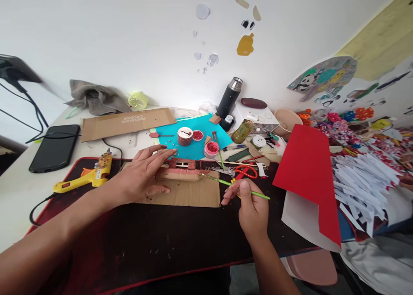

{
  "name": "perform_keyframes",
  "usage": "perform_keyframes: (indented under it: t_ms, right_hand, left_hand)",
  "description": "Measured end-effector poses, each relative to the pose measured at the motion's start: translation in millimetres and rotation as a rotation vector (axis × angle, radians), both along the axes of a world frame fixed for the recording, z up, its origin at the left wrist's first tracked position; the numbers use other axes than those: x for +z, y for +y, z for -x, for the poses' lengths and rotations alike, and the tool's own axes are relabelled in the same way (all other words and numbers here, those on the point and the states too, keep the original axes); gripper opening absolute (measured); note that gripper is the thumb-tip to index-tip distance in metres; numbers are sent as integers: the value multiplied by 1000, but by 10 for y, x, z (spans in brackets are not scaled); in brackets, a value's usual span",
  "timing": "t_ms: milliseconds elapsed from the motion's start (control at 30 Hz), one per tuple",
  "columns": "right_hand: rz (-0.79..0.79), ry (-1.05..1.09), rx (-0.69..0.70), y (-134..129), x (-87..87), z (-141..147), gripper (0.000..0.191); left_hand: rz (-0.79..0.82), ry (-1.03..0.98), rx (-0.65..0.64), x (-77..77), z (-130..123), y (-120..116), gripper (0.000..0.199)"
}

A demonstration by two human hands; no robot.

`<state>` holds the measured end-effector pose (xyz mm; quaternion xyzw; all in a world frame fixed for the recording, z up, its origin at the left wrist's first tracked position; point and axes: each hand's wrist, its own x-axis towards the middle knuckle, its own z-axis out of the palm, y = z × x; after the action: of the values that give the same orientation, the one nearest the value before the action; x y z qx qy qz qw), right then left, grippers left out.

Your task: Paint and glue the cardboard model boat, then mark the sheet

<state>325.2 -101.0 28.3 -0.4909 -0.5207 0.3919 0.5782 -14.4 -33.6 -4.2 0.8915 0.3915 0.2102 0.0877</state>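
Note:
My right hand (253, 209) pinches a paintbrush (260, 195) with a green handle. The brush's tip meets the right end of a small folded cardboard piece (183, 174), whose upper side shows reddish-brown paint and a window-like cut-out; its front strip is mostly bare brown. My left hand (145, 172) spans the left end of that piece, fingers across the far side and thumb on the near side, hiding part of it. Under the piece lies a flat cardboard sheet (193, 196). Just behind are an open pot of pink-red paint (211, 148) and a brown-and-white pot (185, 136).
A yellow glue gun (101, 170) and a phone (54, 148) lie at left. Red-handled scissors (247, 171) rest right of the cardboard. A black flask (229, 97) stands near the wall. Red card (305, 161) and white paper strips (364, 183) fill the right side.

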Motion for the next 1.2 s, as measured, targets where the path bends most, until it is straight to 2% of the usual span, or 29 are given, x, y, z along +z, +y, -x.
perform_keyframes:
  t_ms: [267,500,600,767,900,1033,1200]
  right_hand:
    - [10,50,-4,27,-2,10,47]
    - [-105,80,-107,107,13,-113,43]
    - [-156,-21,-113,185,3,-177,38]
    - [-209,-259,1,388,-41,-229,29]
    - [-267,-426,20,579,-162,-252,28]
    - [-242,-492,66,689,-272,-262,31]
    - [-266,-573,46,792,-186,-358,35]
  left_hand:
    - [75,73,-40,29,-27,232,85]
    - [143,73,27,-15,-48,206,77]
    - [115,57,28,-47,-61,166,78]
    - [76,46,24,-98,-53,146,83]
    - [38,30,21,-124,-40,159,82]
    - [-1,32,18,-146,-31,181,82]
    - [30,43,84,-193,-35,177,79]
